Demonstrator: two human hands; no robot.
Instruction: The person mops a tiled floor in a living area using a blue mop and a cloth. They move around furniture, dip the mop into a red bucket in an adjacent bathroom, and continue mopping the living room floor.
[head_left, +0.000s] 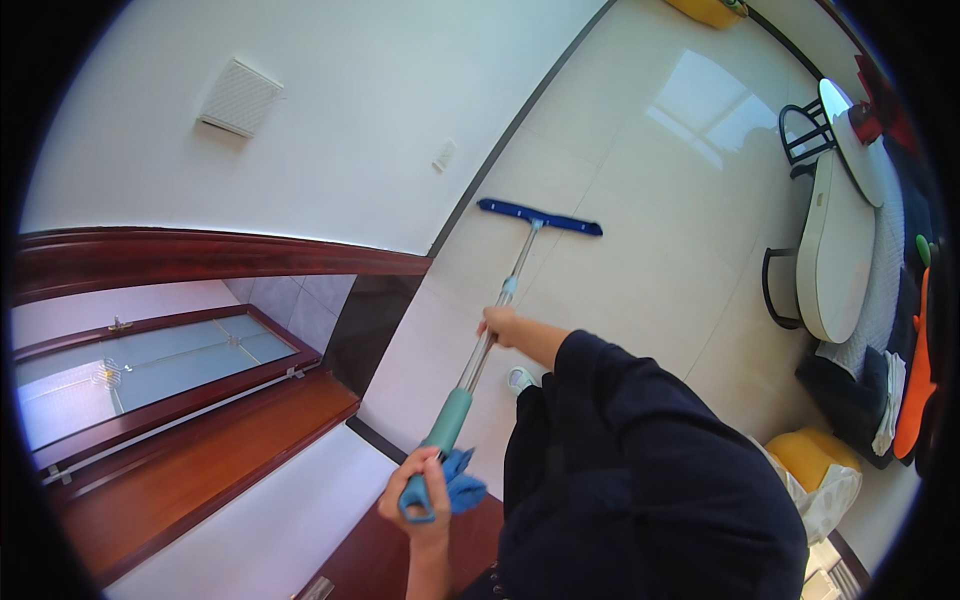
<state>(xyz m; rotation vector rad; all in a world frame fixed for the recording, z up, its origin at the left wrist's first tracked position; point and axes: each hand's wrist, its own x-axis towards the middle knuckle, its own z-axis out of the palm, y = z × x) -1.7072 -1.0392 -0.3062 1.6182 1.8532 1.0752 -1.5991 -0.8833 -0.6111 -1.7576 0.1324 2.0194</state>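
Glossy cream tiled floor [660, 240], bright window reflection [712, 108] upper right. Plain white wall [350, 110] at left, square white textured panel [242, 97] on it, thin black baseboard [502, 147]. Dark red wooden door [287, 332] with frosted glass pane [200, 355], lower left. Right side: pale table [838, 255] with rounded corners, black curved legs [767, 290], beside dark upholstered seat [838, 395], light-grey quilted cover [888, 265].

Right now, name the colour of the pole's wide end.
The wide end is dark blue, in the head view.
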